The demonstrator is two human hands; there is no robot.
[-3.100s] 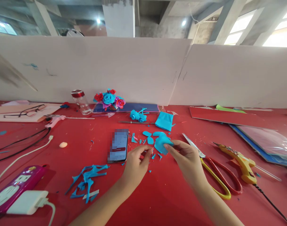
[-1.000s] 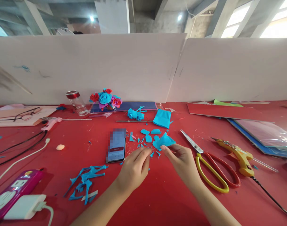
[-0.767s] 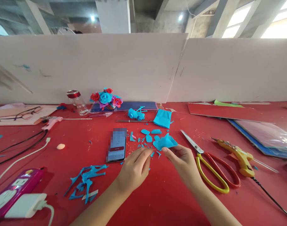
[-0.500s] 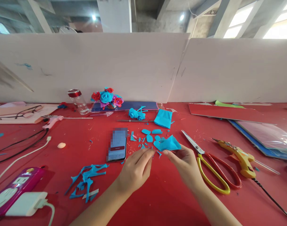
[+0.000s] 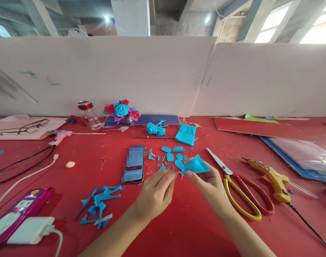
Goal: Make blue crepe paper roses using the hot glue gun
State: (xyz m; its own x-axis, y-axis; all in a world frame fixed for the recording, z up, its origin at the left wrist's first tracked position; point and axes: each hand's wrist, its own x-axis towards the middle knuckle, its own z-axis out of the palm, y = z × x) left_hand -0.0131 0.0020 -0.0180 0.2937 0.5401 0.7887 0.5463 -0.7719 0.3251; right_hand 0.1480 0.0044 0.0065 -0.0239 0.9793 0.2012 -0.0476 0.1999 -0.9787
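My right hand (image 5: pixel 209 185) pinches a bunch of blue paper petals (image 5: pixel 196 165) just above the red table (image 5: pixel 179 221). My left hand (image 5: pixel 156 191) is beside it, fingers pressed together at their tips near a small blue scrap; what they hold, if anything, is too small to name. Loose blue petal cut-outs (image 5: pixel 170 154) lie just beyond both hands. A phone (image 5: pixel 134 168) lies face up left of the left hand.
Scissors (image 5: pixel 240 189) with red and yellow handles and a yellow glue gun (image 5: pixel 272 180) lie to the right. Blue paper offcuts (image 5: pixel 98 205), a power strip (image 5: pixel 16 214) and cables are on the left. Paper roses (image 5: pixel 121 110), a jar (image 5: pixel 89 115) and folded blue paper (image 5: pixel 185 134) stand further back.
The right hand has turned the blue petal bunch and shifted it a little to the right. The left hand's fingertips have stayed close beside it.
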